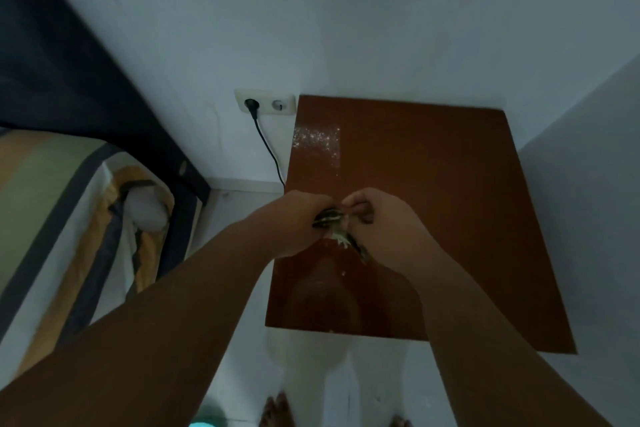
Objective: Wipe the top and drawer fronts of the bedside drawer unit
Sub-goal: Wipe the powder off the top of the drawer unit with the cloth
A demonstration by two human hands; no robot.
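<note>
The drawer unit's brown top [433, 218] lies under both grips; the left hand [298, 222] and right hand [381, 222], closed, bunch a striped cloth [337, 224] between them; beyond, white dust [317, 140] could likely scatter floorward if swept carelessly.

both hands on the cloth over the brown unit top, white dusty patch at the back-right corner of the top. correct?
Not quite. The head view shows the white dusty patch at the back-left corner of the brown unit top, near the wall socket. The rest holds: left hand and right hand both grip the cloth over the top.
</note>
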